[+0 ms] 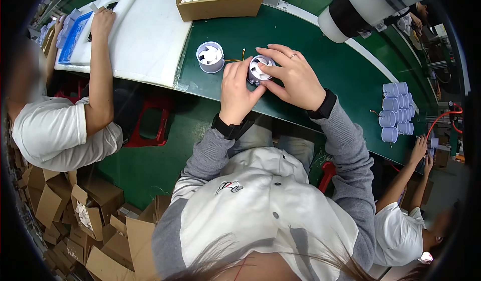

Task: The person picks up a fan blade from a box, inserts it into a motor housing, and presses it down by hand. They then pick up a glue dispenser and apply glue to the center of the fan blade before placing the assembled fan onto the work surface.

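Observation:
Both hands are on a small round fan (254, 75), a pale lilac cup-shaped housing with a white bladed wheel inside, standing on the green table. My left hand (237, 93) closes on the housing's left side with fingers and thumb. My right hand (295, 80) curls over from the right, thumb low at the rim and a finger on the white wheel, hiding part of it. A second fan (210, 57) of the same kind stands just left of my hands, its white wheel facing up. A thin orange wire (233, 60) runs between the two.
A cardboard box (220, 9) of white fan wheels stands at the back. Stacked lilac housings (396, 111) lie on the right of the green table (320, 45). White foam sheeting (145, 45) covers the left. A white-and-black cylindrical device (350, 15) overhangs. Co-workers sit either side; opened cartons (107, 231) lie lower left.

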Tool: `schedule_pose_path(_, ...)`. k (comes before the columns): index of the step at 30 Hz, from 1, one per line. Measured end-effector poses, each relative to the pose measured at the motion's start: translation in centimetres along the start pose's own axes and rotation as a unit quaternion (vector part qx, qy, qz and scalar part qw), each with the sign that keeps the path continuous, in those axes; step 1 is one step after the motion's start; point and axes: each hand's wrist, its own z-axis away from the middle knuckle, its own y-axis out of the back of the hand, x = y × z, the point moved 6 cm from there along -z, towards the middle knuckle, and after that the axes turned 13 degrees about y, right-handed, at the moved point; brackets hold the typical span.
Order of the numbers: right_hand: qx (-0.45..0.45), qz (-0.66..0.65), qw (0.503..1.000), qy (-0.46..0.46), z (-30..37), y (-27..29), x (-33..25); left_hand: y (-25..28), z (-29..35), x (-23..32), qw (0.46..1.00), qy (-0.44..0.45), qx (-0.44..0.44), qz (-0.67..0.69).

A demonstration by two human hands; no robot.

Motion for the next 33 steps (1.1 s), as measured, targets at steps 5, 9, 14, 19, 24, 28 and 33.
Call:
schedule_pose_path(5, -0.03, -0.008, 0.999, 0.014, 0.1, 0.6, 0.2, 0.1, 0.3, 0.2, 1.0, -0.001, -0.004, 0.005)
schedule_pose_path(9, -0.034, -0.004, 0.999, 0.023, 0.0, 0.6, 0.5, -0.1, 0.3, 0.2, 1.0, 0.004, -0.014, 0.0)
schedule_pose_path(14, -0.053, 0.038, 0.996, 0.066, -1.5, -0.1, -0.2, 0.0, 0.0, 0.5, 1.0, -0.006, -0.025, 0.005)
schedule_pose_path(19, -0.055, 0.046, 0.992, 0.105, -1.8, -0.8, -1.1, -0.1, 0.0, 0.1, 0.999, -0.011, -0.039, -0.001)
schedule_pose_path(24, -0.074, 0.025, 0.99, 0.115, -2.1, -0.5, -0.5, 0.0, -0.2, 0.2, 1.0, -0.02, -0.02, -0.006)
schedule_pose_path(28, -0.048, -0.017, 0.995, 0.086, -1.2, -0.1, -0.2, 0.5, 0.3, 0.5, 1.0, -0.027, 0.001, 0.01)
schedule_pose_path(33, 0.117, -0.282, 0.945, -0.115, 0.7, 0.9, 0.8, 1.4, 0.3, 1.9, 0.995, -0.081, 0.026, 0.057)
